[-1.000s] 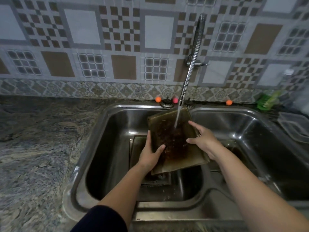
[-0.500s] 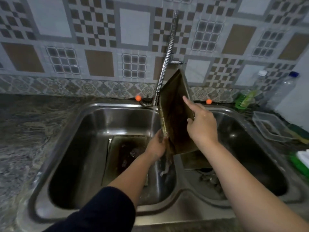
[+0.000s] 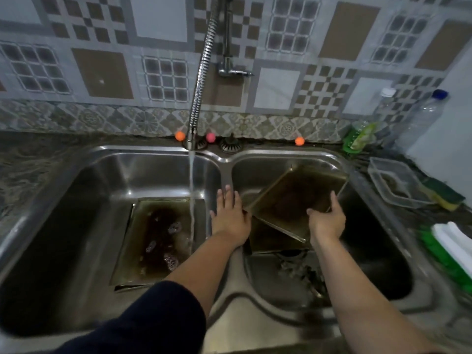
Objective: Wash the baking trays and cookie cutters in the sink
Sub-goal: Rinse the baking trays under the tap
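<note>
On the far left, the marbled countertop [image 3: 33, 159] is running along the double steel sink [image 3: 224, 312]. In the left basin, 1 baking tray [image 3: 132, 251] is lying flat on the bottom, holding brown water and several small cookie cutters [image 3: 169, 245] (their shapes are too blurred to tell). A stream of water [image 3: 192, 200] is falling from the flexible hose tap [image 3: 204, 67] onto the right part of that tray.

The left hand [image 3: 228, 215] is reaching over the divider between the 2 basins, fingers straight and spread, gripping nothing; its edge is lying just beside the corner of a second baking tray, though I cannot tell whether they are touching.

That second tray [image 3: 293, 200] is sitting tilted in the right basin, its far edge leaning up toward the back wall, its lower part resting over another dark tray [image 3: 268, 242] beneath. The right hand [image 3: 325, 221] is grasping its near right edge, thumb on the inside and fingers curling around the rim.

Further right, a clear plastic container [image 3: 393, 185], a green and yellow sponge [image 3: 444, 195], a green soap bottle [image 3: 358, 136] and 2 clear bottles [image 3: 419, 118] are standing on the counter.
</note>
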`<state>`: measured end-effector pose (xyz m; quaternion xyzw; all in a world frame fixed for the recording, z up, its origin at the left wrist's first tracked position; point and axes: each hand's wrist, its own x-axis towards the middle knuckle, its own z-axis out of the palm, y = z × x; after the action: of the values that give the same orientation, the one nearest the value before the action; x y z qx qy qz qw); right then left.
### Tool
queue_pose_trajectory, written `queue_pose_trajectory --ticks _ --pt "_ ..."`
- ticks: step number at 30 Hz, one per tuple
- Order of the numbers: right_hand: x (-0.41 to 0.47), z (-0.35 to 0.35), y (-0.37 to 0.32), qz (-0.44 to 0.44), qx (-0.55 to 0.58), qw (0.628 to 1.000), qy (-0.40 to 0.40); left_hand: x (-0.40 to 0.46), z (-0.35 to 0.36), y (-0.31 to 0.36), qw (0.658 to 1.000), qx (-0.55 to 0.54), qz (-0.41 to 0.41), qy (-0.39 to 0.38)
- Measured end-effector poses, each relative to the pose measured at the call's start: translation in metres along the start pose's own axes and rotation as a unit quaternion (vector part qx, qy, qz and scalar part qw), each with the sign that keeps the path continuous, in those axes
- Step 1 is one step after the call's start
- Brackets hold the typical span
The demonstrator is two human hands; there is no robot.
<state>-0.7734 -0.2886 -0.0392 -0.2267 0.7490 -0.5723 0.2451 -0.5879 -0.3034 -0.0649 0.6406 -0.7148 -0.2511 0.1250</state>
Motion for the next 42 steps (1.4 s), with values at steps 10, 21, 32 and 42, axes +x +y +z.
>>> queue_pose_trajectory --ticks 10,21,32,42 --pt "0.017 0.041 0.091 0.138 -0.005 0.990 0.025 0.005 0.007 -0.001 0.993 0.108 -0.015 0.039" --pt "0.019 0.051 0.089 0.173 -0.205 0.947 -0.174 0.008 0.005 0.000 0.992 0.117 -0.020 0.032" --pt "-0.073 0.065 -0.012 -0.194 -0.371 0.874 -0.248 -0.011 -0.010 -0.033 0.999 -0.042 0.032 0.005" --pt "-0.178 0.137 0.014 -0.275 -0.427 0.781 -0.363 -0.034 -0.037 -0.150 0.990 0.025 -0.084 -0.107"
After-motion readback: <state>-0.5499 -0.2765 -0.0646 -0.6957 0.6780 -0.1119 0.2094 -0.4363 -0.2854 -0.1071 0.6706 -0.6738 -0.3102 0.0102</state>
